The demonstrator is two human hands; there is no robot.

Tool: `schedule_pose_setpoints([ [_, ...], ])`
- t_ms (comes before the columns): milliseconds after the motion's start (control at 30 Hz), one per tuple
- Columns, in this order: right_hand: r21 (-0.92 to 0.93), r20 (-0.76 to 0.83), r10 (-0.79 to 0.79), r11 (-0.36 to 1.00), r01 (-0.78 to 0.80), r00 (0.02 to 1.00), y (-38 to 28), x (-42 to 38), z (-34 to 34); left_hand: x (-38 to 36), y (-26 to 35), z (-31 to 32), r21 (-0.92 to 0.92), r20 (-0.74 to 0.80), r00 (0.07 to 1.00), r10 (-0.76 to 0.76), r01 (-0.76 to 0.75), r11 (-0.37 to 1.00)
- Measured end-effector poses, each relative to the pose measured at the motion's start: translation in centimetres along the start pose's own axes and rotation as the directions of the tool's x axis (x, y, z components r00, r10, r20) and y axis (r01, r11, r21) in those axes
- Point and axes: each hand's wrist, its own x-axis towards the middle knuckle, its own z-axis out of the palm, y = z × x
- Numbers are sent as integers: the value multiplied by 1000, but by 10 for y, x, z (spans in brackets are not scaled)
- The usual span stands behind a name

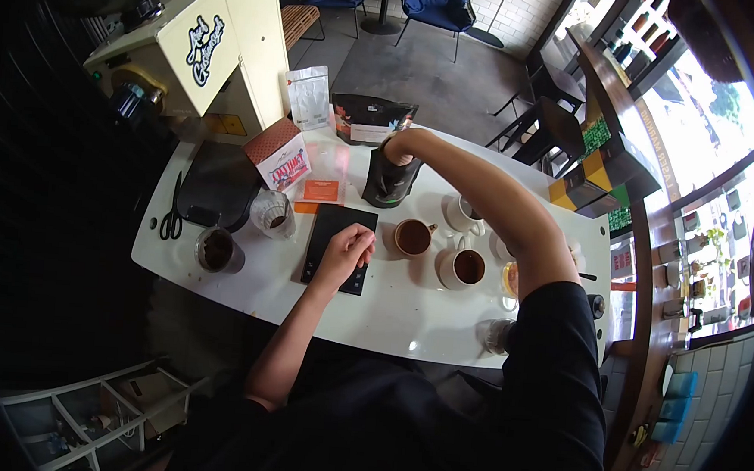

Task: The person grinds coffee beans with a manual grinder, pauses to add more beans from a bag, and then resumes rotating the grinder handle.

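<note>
My right hand (pixel 400 147) is at the mouth of a black bag (pixel 388 183), twelve o'clock; its fingers are hidden, so I cannot tell their grip. My left hand (pixel 349 247), fingers curled together, hovers over a scale (pixel 321 267), seven o'clock from the bag.

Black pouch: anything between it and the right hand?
Nothing visible: the right hand reaches into the top of the black pouch, its fingers hidden. The left hand is apart from the pouch.

One wide head-worn view, forward and steeply down, close above the white table (pixel 376 326).
</note>
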Motion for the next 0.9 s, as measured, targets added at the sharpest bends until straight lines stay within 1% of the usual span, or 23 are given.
schedule_pose_setpoints([
  [33, 9, -17, -14, 1000, 14, 1000, 12, 10, 2, -3, -2, 0, -18, 12, 1000, -3, 3, 1000],
  [67, 38, -96, 95, 995, -91, 991, -54, -58, -1, -7, -3, -1, -19, 9, 1000, -4, 4, 1000],
  [100, 36, -96, 97, 995, -94, 991, -75, -118, 15, -9, -4, -2, -84, 24, 999, -40, 42, 996],
  [133, -51, -208, 172, 981, -186, 963, -123, -159, 14, -7, -4, -2, -149, 43, 997, -67, 73, 986],
  [167, -129, -322, 231, 950, -284, 918, -182, -189, -3, -5, -3, -1, -154, 42, 998, -55, 61, 986],
  [200, -146, -363, 279, 926, -349, 889, -180, -189, -1, -4, -4, 1, -242, -8, 998, -63, 60, 968],
  [233, -154, -358, 279, 924, -351, 891, -184, -197, -1, -4, -7, 3, -329, -57, 995, -80, 57, 942],
  [267, -159, -368, 231, 939, -305, 901, -194, -211, -3, 0, -9, 3, -377, -64, 991, -121, 89, 922],
  [300, -162, -379, 181, 953, -258, 908, -205, -224, -3, 5, -12, 4, -382, -66, 990, -124, 90, 920],
  [333, -391, -334, 260, 837, -384, 906, -221, -229, -7, 9, -9, 7, -525, -74, 987, -142, 82, 847],
  [367, -393, -329, 255, 838, -377, 909, -217, -233, -3, 13, -6, 11, -653, -83, 984, -159, 67, 754],
  [400, -378, -428, 35, 901, -213, 903, -210, -241, 2, 21, -7, 13, -713, -84, 981, -173, 62, 698],
  [433, -379, -520, -178, 925, -38, 835, -207, -245, 5, 24, -1, 18, -714, -92, 980, -177, 59, 698],
  [500, -424, -537, -329, 901, 89, 776, -247, -278, 15, 23, 17, 37, -857, -180, 951, -253, -25, 515],
  [567, -370, -599, -307, 925, 85, 740, -302, -313, 31, 18, 25, 55, -867, -204, 951, -231, -66, 494],
  [600, -259, -689, -320, 947, 191, 651, -318, -320, 45, 12, 26, 61, -897, -133, 987, -92, -81, 435],
  [633, -172, -696, -202, 979, 113, 689, -344, -340, 52, 7, 26, 66, -924, -70, 996, 55, -86, 373],
  [667, -136, -647, -38, 988, -67, 761, -363, -350, 62, 4, 21, 63, -943, 70, 973, 222, -9, 334],
  [700, -113, -589, 134, 963, -245, 797, -381, -357, 72, -2, 21, 64, -945, 64, 974, 217, -11, 327],
  [767, 96, -476, 293, 955, -281, 830, -422, -384, 83, -19, 32, 69, -913, -95, 986, 138, -141, 382],
  [800, -74, -404, 237, 954, -289, 884, -430, -389, 91, -29, 41, 73, -910, -108, 986, 131, -151, 387],
  [833, -121, -518, 143, 964, -238, 843, -415, -380, 116, -35, 44, 74, -913, -118, 984, 133, -160, 375],
  [900, -27, -542, 92, 992, -126, 835, -417, -392, 135, -45, 45, 76, -899, -167, 982, 87, -188, 395],
])
